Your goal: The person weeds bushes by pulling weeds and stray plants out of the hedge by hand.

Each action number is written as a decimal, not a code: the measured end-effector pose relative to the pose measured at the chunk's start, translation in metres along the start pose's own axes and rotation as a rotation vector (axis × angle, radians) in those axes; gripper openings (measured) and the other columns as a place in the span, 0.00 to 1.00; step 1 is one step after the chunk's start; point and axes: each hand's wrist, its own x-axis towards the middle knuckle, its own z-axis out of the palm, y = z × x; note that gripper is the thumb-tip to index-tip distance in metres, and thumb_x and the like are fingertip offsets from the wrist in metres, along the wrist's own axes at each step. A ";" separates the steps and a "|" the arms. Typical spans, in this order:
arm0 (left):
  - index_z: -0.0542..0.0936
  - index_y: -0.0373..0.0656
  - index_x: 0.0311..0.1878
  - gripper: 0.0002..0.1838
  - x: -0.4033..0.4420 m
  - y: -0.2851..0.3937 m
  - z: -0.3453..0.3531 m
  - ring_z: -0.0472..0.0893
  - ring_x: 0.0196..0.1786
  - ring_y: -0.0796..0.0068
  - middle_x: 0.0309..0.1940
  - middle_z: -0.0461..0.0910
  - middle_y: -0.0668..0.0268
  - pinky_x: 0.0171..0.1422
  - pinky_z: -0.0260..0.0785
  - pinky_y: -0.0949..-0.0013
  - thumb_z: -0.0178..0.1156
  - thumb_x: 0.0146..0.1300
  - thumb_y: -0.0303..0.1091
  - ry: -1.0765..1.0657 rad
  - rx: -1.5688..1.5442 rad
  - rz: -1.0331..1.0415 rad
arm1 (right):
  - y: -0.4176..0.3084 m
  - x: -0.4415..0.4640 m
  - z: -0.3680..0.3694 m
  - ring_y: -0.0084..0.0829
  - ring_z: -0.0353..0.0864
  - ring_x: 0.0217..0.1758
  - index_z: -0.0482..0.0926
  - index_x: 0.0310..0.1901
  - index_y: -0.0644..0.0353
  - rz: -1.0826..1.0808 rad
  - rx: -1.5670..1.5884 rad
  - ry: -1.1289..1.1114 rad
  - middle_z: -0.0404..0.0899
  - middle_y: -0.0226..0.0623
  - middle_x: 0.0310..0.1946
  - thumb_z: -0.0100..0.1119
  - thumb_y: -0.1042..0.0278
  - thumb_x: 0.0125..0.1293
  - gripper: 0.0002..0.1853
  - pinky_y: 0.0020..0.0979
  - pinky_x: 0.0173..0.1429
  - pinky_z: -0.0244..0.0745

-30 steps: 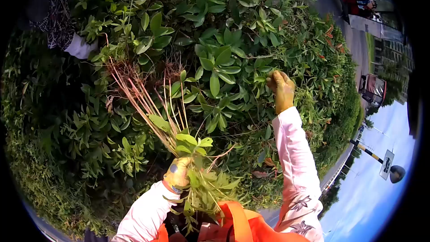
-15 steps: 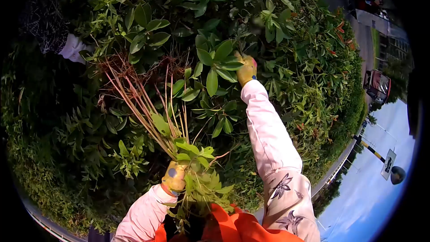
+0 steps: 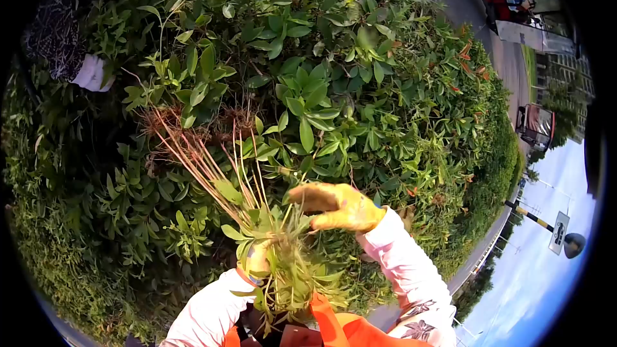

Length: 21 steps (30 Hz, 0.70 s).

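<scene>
My left hand (image 3: 257, 259), in a yellow glove, is closed around a bunch of pulled plants (image 3: 286, 263) at the lower centre. Their long reddish stems (image 3: 205, 170) point up and left, ending in tangled brown roots (image 3: 168, 122). The leafy ends hang below and to the right of the fist. Just right of the bunch is my right hand (image 3: 340, 207), also gloved in yellow, with thumb and fingers apart around the edge of the leaves. Behind both hands stands a dense green hedge (image 3: 385, 109).
At the upper left, a person's patterned sleeve and pale cuff (image 3: 93, 73) reach into the hedge. A road (image 3: 508, 71) runs along the right, with a vehicle (image 3: 527, 13), a small red cart (image 3: 535, 127) and a sign on a striped pole (image 3: 558, 232).
My right hand has moved from the hedge down and back to the bunch, and its fingers have opened. The bunch looks fuller at its leafy end. My left hand stays closed on it.
</scene>
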 end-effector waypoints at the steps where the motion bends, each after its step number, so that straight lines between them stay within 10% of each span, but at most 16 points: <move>1: 0.65 0.35 0.62 0.24 0.010 -0.011 -0.021 0.74 0.39 0.72 0.36 0.71 0.67 0.47 0.70 0.67 0.53 0.66 0.36 -0.042 -0.032 0.000 | -0.024 0.015 -0.042 0.31 0.78 0.48 0.74 0.52 0.66 -0.067 0.067 0.289 0.79 0.42 0.45 0.58 0.62 0.64 0.19 0.29 0.53 0.73; 6: 0.63 0.30 0.61 0.24 0.023 -0.030 -0.062 0.67 0.33 0.72 0.27 0.64 0.69 0.44 0.64 0.65 0.50 0.64 0.31 0.106 -0.188 -0.161 | -0.051 0.116 -0.332 0.32 0.82 0.35 0.76 0.48 0.68 -0.345 0.142 1.232 0.81 0.43 0.39 0.53 0.72 0.64 0.13 0.29 0.35 0.79; 8: 0.67 0.32 0.56 0.19 0.017 -0.046 -0.074 0.67 0.32 0.73 0.27 0.63 0.70 0.43 0.64 0.66 0.52 0.64 0.31 0.144 -0.113 -0.029 | -0.067 0.143 -0.370 0.37 0.82 0.35 0.74 0.55 0.63 0.029 -0.864 1.160 0.81 0.51 0.40 0.51 0.62 0.63 0.21 0.34 0.40 0.76; 11: 0.72 0.34 0.52 0.15 0.016 -0.063 -0.110 0.72 0.37 0.73 0.34 0.70 0.67 0.45 0.68 0.67 0.51 0.66 0.33 0.081 -0.109 0.017 | -0.052 0.179 -0.387 0.45 0.80 0.41 0.77 0.48 0.60 -0.121 -1.735 0.858 0.80 0.50 0.36 0.50 0.64 0.60 0.16 0.37 0.43 0.73; 12: 0.75 0.35 0.51 0.15 0.010 -0.067 -0.113 0.77 0.41 0.72 0.41 0.76 0.63 0.48 0.72 0.68 0.49 0.69 0.34 0.052 -0.127 0.020 | -0.035 0.188 -0.388 0.49 0.79 0.40 0.77 0.44 0.58 -0.387 -1.741 0.807 0.80 0.51 0.33 0.52 0.67 0.58 0.13 0.41 0.42 0.73; 18: 0.71 0.37 0.59 0.19 0.005 -0.125 -0.175 0.76 0.49 0.75 0.51 0.75 0.66 0.56 0.70 0.66 0.49 0.69 0.35 -0.041 -0.019 0.008 | 0.035 0.218 -0.272 0.44 0.79 0.35 0.74 0.51 0.57 -0.211 -1.096 1.056 0.80 0.45 0.32 0.58 0.67 0.57 0.18 0.38 0.39 0.73; 21: 0.70 0.34 0.53 0.21 0.006 -0.087 -0.128 0.72 0.38 0.69 0.34 0.71 0.66 0.47 0.67 0.67 0.55 0.66 0.40 0.171 -0.034 -0.063 | 0.083 0.178 -0.172 0.38 0.78 0.33 0.75 0.48 0.60 -0.298 -0.595 1.154 0.80 0.42 0.32 0.57 0.68 0.60 0.14 0.34 0.37 0.72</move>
